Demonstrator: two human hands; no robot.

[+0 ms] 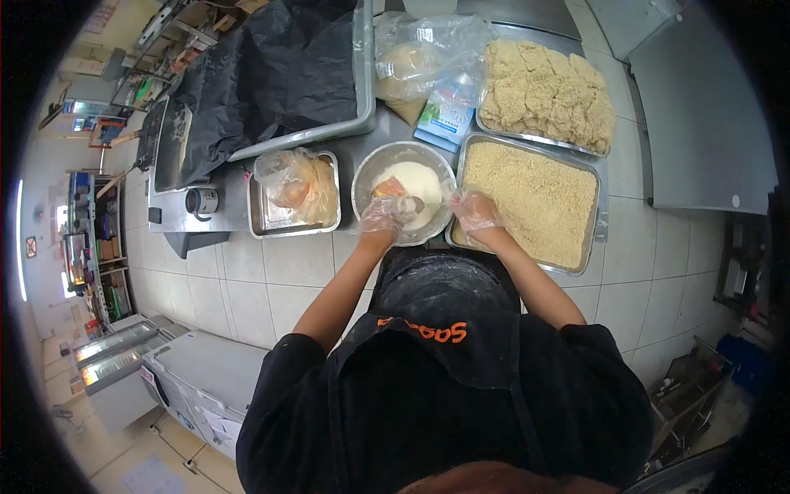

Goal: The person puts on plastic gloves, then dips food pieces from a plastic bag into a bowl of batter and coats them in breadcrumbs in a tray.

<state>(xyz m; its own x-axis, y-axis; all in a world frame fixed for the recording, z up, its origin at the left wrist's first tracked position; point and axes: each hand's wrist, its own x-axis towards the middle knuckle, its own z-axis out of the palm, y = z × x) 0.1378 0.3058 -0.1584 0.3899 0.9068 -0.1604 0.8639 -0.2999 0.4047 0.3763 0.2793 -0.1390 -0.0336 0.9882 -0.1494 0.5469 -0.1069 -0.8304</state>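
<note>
A metal bowl [360,177] of creamy white batter stands at the front edge of the table. My left hand [390,218], in a clear plastic glove, reaches into it, its fingers closed on a piece of raw meat [389,188] at the batter's surface. Beside those fingers a small rounded grey shape, perhaps a spoon, shows in the batter. My right hand [477,212], gloved too, is closed at the bowl's right rim; its fingertips are partly hidden. Under its wrist lies the near tray of pale breadcrumbs [535,198].
Left of the bowl, a metal tray [255,216] holds bagged raw meat [300,188]. A mug [202,202] stands further left. Behind are a grey tub [364,74] with black plastic, a blue-and-white packet [444,119], clear bags [428,49] and a heaped crumb tray [543,95].
</note>
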